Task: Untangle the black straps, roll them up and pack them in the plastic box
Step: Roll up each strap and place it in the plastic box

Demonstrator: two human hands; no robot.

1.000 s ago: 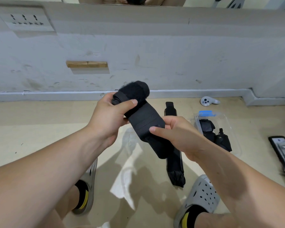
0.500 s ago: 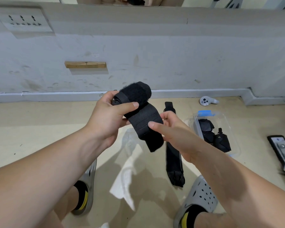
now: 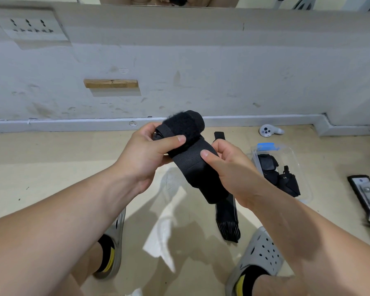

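1. Head view: the left hand (image 3: 145, 154) grips the rolled end of a black strap (image 3: 186, 129), thumb across its fuzzy patch. The right hand (image 3: 229, 167) pinches the loose tail just below. The strap is held above the floor, and the plastic box (image 3: 305, 165) lies to the right.
2. The roll probably stays tight if the tail is kept taut, the edges aligned and each turn pinned by the thumb.
3. The tail's end blends into a second strap (image 3: 228, 221) on the floor, and the fingers under the roll are hidden.
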